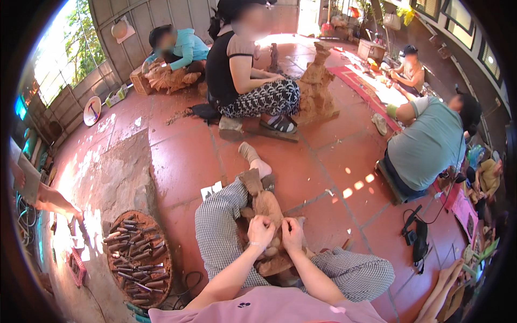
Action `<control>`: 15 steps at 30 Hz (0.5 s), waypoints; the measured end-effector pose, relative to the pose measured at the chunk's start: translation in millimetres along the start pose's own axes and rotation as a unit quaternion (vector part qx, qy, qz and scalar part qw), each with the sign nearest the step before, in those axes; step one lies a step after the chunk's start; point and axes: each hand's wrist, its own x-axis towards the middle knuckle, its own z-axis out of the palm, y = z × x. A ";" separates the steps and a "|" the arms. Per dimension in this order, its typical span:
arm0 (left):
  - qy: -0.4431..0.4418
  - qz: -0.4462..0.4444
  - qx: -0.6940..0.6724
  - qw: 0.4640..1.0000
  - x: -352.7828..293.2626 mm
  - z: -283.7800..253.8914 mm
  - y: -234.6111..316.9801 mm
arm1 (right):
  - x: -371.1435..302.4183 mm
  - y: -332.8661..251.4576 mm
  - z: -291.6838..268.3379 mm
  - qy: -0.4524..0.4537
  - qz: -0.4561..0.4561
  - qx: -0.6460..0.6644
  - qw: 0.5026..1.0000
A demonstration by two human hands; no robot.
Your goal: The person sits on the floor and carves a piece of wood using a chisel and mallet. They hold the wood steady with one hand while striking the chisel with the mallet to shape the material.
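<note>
A brown carved figure (267,205), wood by its look, leans between my knees with its top away from me. Its lower end is wider, with rounded shapes. My left hand (261,231) is closed against the figure's left side, the fingers curled in. Across from it, my right hand (292,234) is closed too, close to the right side. Whatever lies in the fingers is too small or hidden to make out. My checked trousers flank the carving on both sides.
At my left stands a round basket (111,267) full of wood-handled chisels (141,253). A red plastic basket (75,267) lies farther left. Ahead, a person sits by a tall carving (316,81). Other people sit around. A black bag (420,242) with a cord lies right.
</note>
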 end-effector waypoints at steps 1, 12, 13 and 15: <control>0.002 -0.003 0.004 1.000 1.5 -1.8 -3.1 | -1.6 -2.1 2.6 0.000 -0.003 0.002 1.000; 0.019 0.001 -0.024 1.000 7.9 3.9 6.8 | 6.6 -4.1 -1.1 0.002 0.006 0.001 1.000; 0.014 0.000 -0.018 1.000 -0.8 -0.8 9.0 | 0.1 -4.3 -2.2 0.001 0.010 -0.004 1.000; 0.013 0.015 -0.009 1.000 -6.1 -12.3 19.8 | 3.6 -6.0 -2.8 0.008 0.002 -0.009 1.000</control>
